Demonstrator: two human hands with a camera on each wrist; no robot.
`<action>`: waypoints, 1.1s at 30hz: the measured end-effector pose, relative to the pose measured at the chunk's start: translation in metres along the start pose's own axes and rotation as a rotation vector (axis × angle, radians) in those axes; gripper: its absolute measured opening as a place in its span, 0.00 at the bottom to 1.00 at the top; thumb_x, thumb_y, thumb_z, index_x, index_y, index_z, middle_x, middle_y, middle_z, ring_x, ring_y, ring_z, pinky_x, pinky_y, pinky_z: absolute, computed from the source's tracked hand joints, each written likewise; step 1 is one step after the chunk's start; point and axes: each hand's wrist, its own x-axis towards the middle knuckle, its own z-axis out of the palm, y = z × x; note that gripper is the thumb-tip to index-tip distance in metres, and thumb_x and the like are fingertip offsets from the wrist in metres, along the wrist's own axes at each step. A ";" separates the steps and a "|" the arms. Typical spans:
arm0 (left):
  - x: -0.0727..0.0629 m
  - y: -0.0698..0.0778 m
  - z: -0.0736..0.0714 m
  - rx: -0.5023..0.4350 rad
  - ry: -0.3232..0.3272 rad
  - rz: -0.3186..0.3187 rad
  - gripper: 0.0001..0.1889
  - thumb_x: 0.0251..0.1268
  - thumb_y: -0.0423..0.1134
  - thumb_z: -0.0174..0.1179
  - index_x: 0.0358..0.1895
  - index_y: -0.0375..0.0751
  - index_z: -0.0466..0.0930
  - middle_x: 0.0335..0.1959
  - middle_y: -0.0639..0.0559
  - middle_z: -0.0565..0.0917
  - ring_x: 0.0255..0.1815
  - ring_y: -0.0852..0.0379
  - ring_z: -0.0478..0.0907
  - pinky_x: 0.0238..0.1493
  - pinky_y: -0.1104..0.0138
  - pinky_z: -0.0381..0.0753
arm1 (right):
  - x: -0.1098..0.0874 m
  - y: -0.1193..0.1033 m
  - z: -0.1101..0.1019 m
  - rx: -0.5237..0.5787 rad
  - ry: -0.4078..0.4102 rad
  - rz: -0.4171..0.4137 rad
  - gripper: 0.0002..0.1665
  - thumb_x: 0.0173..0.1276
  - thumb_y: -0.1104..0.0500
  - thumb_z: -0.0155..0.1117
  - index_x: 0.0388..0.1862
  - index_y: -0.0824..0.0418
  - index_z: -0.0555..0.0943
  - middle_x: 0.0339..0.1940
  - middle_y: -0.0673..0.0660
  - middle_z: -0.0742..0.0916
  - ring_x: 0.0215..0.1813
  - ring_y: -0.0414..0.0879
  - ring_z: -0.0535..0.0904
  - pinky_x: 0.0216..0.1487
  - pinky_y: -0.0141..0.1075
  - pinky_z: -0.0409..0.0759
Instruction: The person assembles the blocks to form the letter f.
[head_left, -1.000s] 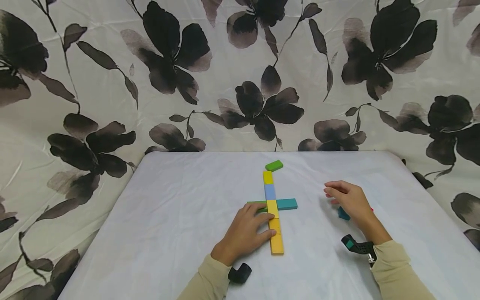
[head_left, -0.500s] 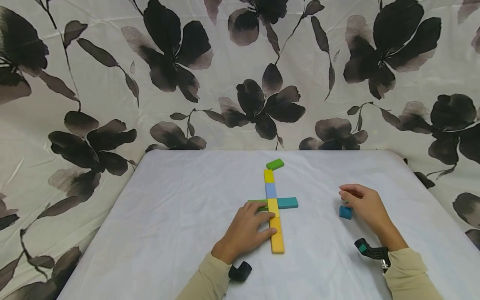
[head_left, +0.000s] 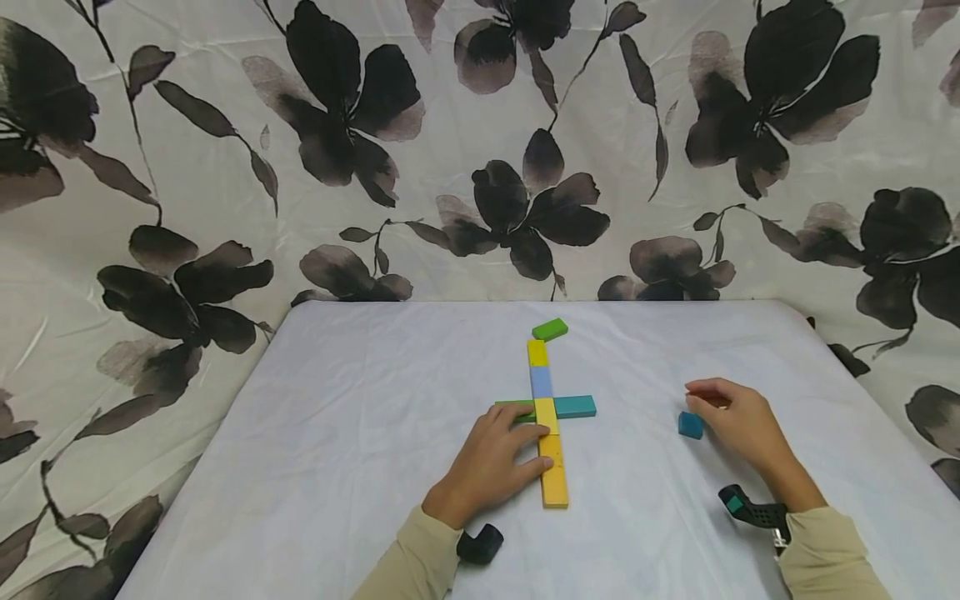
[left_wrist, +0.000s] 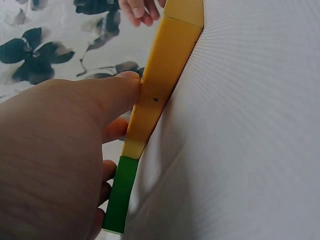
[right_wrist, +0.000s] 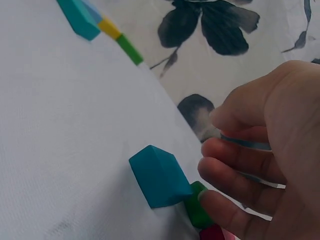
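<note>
From where I stand, the person's left hand rests against a long row of blocks laid out on the white cloth, its thumb and forefinger spread apart and touching the side of the yellow blocks, while the other fingers reach to the green block that sticks out on the left. A teal block sticks out opposite it, on the right. Further up the row come a light blue block and a bright yellow block, and a loose green block lies at an angle just past the end. Well over to the right, the right hand hovers, fingers loosely curled, thumb close to the forefinger; I can see nothing pinched there. Just beside it sits a short blue block, and the right wrist view shows a small green block and a red block beyond that, partly hidden by the fingers.
</note>
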 end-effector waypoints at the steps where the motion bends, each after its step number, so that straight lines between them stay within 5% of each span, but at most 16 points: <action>1: 0.000 0.000 0.000 -0.001 0.001 0.001 0.22 0.68 0.59 0.61 0.59 0.55 0.84 0.69 0.52 0.71 0.68 0.53 0.66 0.65 0.55 0.68 | -0.001 0.001 0.000 -0.015 0.001 -0.007 0.21 0.75 0.51 0.61 0.57 0.65 0.82 0.49 0.63 0.87 0.50 0.58 0.79 0.46 0.49 0.77; 8: 0.000 0.000 0.000 -0.014 -0.013 -0.010 0.22 0.69 0.59 0.61 0.59 0.55 0.84 0.69 0.52 0.71 0.68 0.52 0.65 0.65 0.55 0.68 | -0.005 0.006 0.004 -0.067 -0.019 -0.040 0.17 0.72 0.54 0.64 0.54 0.64 0.83 0.46 0.60 0.87 0.44 0.53 0.78 0.41 0.43 0.76; 25: 0.000 -0.002 0.000 -0.025 0.008 0.014 0.21 0.69 0.59 0.61 0.59 0.55 0.84 0.68 0.52 0.71 0.68 0.52 0.65 0.66 0.54 0.68 | -0.009 0.009 0.000 -0.096 -0.118 -0.120 0.18 0.69 0.59 0.67 0.55 0.65 0.83 0.53 0.64 0.85 0.51 0.58 0.80 0.51 0.52 0.78; 33: 0.000 -0.001 0.001 -0.015 0.001 0.010 0.21 0.69 0.59 0.61 0.59 0.55 0.83 0.68 0.52 0.71 0.68 0.52 0.65 0.65 0.55 0.68 | -0.011 0.010 -0.001 -0.115 -0.130 -0.131 0.17 0.68 0.61 0.67 0.53 0.66 0.84 0.52 0.65 0.84 0.47 0.55 0.80 0.46 0.51 0.79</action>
